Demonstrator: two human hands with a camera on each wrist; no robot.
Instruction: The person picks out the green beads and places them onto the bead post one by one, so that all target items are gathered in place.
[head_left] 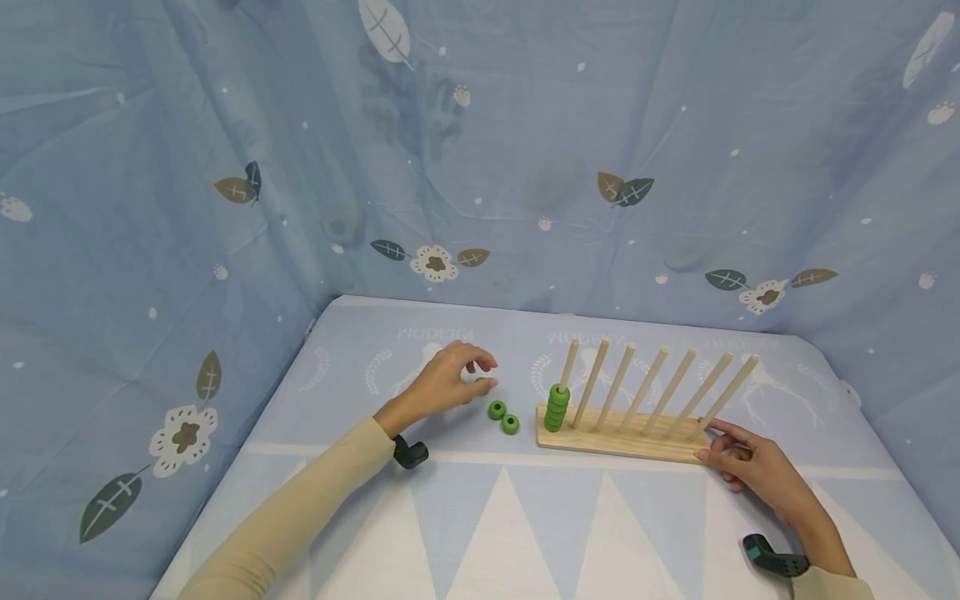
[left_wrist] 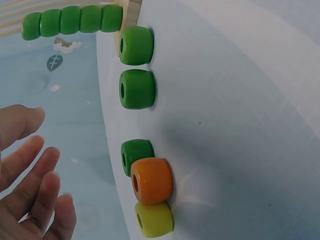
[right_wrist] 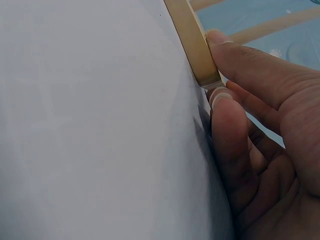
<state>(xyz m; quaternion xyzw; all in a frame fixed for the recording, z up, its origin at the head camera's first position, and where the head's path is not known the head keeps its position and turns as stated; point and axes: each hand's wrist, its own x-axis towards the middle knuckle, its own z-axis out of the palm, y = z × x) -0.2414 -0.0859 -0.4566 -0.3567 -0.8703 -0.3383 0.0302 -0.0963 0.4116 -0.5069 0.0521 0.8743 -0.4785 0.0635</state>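
Pale wood forms the pegged rack [head_left: 622, 447], likely stiff and light, whose right end the right hand [head_left: 768, 475] grips between thumb and finger. Left of the rack, the left hand [head_left: 444, 379] is empty, fingers relaxed, near three loose green beads [left_wrist: 141, 89], an orange bead [left_wrist: 156, 181] and a yellow bead [left_wrist: 158, 220]; these should be light, hard and apt to roll, best pinched by their rounded sides.

I present the left hand [head_left: 441, 382] with thumb and fingers parted, the right hand [head_left: 768, 473] with fingers curled.
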